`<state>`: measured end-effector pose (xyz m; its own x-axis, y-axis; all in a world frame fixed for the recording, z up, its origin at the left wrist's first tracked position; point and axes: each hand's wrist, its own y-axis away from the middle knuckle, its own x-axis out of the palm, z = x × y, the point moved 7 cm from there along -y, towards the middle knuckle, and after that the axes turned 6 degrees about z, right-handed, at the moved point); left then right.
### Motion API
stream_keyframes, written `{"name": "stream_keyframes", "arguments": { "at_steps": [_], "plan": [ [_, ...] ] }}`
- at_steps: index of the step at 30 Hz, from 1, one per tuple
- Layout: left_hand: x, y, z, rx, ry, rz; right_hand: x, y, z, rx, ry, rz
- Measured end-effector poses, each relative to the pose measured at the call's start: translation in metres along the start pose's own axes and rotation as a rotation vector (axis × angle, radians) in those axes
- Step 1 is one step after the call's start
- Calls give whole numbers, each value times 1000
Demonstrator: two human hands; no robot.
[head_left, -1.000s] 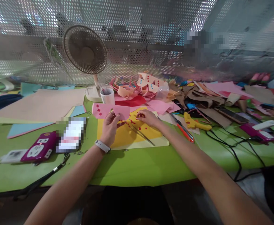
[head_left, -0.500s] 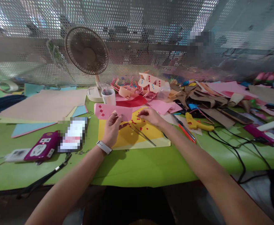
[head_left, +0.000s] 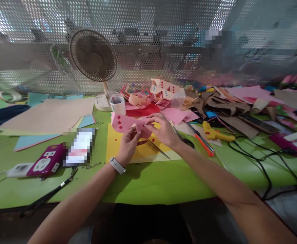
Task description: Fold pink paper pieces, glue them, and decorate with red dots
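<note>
A pink paper strip with several red diamonds near its left end is pinched between the thumb and fingers of my left hand. My right hand is at the strip's right part, thumb and forefinger pressed together against its face. Something small and dark shows at those fingertips, too small to make out. Below both hands lies a yellow sheet with a few red bits on it. Metal tweezers rest across that sheet, partly hidden by my hands.
A fan and a white cup stand behind. Paper scraps are heaped at the back. A phone and purple power strip lie left; a cutter, yellow glue gun and black cables lie right.
My left hand and the pink strip have moved right. My right hand has come from above the yellow sheet up to the strip, and now touches it.
</note>
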<state>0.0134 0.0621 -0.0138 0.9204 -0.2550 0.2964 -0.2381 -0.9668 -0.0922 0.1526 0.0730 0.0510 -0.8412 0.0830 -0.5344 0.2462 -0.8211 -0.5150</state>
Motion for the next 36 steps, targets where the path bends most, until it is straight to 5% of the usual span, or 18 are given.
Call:
{"name": "stream_keyframes", "arguments": {
  "at_steps": [36],
  "plan": [
    [5, 3, -1, -27, 1, 41, 1, 6, 26, -248, 169, -33]
  ]
}}
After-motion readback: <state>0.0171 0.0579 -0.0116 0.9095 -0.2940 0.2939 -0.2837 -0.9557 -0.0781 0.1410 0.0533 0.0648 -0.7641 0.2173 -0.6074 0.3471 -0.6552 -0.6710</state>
